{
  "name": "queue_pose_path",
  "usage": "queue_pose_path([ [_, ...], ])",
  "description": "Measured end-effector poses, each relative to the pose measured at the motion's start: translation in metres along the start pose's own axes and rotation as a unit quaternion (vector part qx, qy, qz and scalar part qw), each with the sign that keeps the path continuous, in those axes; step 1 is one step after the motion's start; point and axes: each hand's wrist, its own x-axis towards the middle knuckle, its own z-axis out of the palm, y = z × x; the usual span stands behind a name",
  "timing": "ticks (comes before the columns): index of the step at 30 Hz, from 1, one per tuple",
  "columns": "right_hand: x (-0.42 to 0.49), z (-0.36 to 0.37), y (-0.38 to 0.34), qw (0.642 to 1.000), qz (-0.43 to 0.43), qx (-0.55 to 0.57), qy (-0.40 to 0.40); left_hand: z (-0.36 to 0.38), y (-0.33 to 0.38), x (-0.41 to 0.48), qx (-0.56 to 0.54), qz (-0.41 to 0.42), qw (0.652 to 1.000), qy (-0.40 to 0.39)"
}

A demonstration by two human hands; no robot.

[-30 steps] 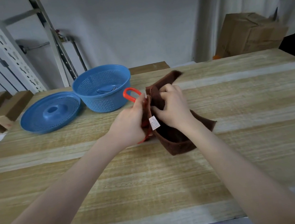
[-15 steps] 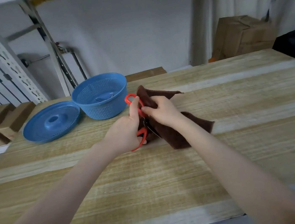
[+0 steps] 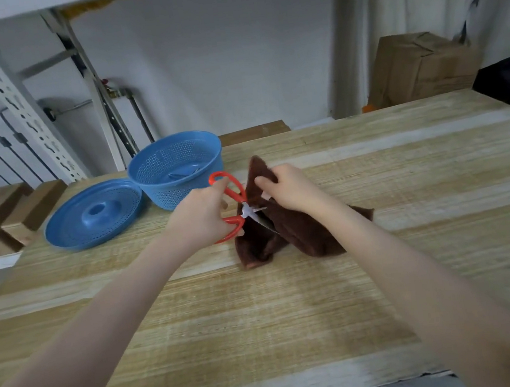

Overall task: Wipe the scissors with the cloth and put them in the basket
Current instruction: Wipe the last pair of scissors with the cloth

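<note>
Across the lower frame, wooden counter [image 3: 294, 317]. Left of centre, upright blue basket [image 3: 157, 192], without the scissors inside. Just right of centre, bunched brown cloth [image 3: 303, 232], pinched at its top fold by the right hand [image 3: 288, 189]. Left hand [image 3: 201, 222] curled around the red handles of the scissors [image 3: 230, 190], with blades parted against the cloth. Judged mid-wipe, with the drop into the basket not yet done.

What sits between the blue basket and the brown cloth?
Head view: the red handles of the scissors, gripped by the left hand, sit between the basket and the cloth, above the wooden table.
</note>
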Motion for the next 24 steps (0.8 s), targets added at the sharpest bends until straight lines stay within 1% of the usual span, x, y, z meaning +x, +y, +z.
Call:
queue_pose_path([
  [2, 0.004, -0.013, 0.007, 0.997, 0.039, -0.007, 0.064, -0.008, -0.004, 0.002, -0.063, -0.047, 0.997, 0.002],
  [3, 0.005, -0.019, 0.01, 0.994, 0.055, -0.024, 0.092, -0.012, -0.005, 0.003, -0.118, -0.088, 0.989, -0.01],
  [4, 0.005, -0.025, 0.014, 0.991, 0.068, -0.039, 0.108, -0.017, -0.007, 0.003, -0.2, -0.142, 0.969, -0.029],
  [5, 0.005, -0.028, 0.017, 0.99, 0.077, -0.049, 0.11, -0.021, -0.009, 0.003, -0.286, -0.198, 0.936, -0.047],
  [7, 0.006, -0.029, 0.019, 0.992, 0.091, -0.049, 0.069, -0.028, -0.011, 0.002, -0.407, -0.273, 0.869, -0.069],
  [9, 0.005, -0.021, 0.018, 0.995, 0.098, -0.033, 0.008, -0.032, -0.008, 0.002, -0.514, -0.297, 0.797, -0.106],
  [10, 0.003, -0.016, 0.016, 0.995, 0.099, -0.032, -0.003, -0.032, -0.007, 0.002, -0.562, -0.3, 0.76, -0.13],
  [11, 0.001, -0.011, 0.014, 0.995, 0.089, -0.04, 0.013, -0.032, -0.004, 0.001, -0.604, -0.297, 0.722, -0.159],
  [12, -0.001, -0.007, 0.013, 0.996, 0.064, -0.045, 0.047, -0.031, -0.003, 0.001, -0.638, -0.293, 0.687, -0.189],
  [13, -0.005, -0.004, 0.01, 0.996, 0.024, -0.032, 0.079, -0.03, -0.002, 0.0, -0.665, -0.285, 0.654, -0.219],
  [14, -0.007, -0.002, 0.007, 0.995, -0.012, 0.01, 0.096, -0.03, -0.002, -0.003, -0.685, -0.274, 0.629, -0.245],
  [15, -0.009, -0.003, 0.004, 0.992, -0.037, 0.074, 0.092, -0.028, -0.003, -0.004, -0.7, -0.263, 0.609, -0.263],
  [16, -0.011, -0.004, 0.002, 0.987, -0.049, 0.139, 0.061, -0.027, -0.003, -0.006, -0.709, -0.254, 0.597, -0.275],
  [17, -0.012, -0.006, 0.002, 0.981, -0.057, 0.183, 0.012, -0.025, -0.003, -0.007, -0.715, -0.243, 0.591, -0.284],
  [19, -0.013, -0.006, 0.001, 0.971, -0.08, 0.207, -0.089, -0.023, -0.002, -0.008, -0.723, -0.224, 0.586, -0.289],
  [20, -0.014, -0.005, 0.002, 0.967, -0.091, 0.206, -0.12, -0.021, -0.003, -0.007, -0.724, -0.215, 0.587, -0.293],
  [21, -0.016, -0.004, 0.002, 0.965, -0.101, 0.202, -0.13, -0.02, -0.005, -0.006, -0.721, -0.206, 0.59, -0.3],
  [24, -0.016, -0.004, 0.004, 0.97, -0.122, 0.188, -0.099, -0.018, -0.012, -0.004, -0.706, -0.197, 0.607, -0.306],
])
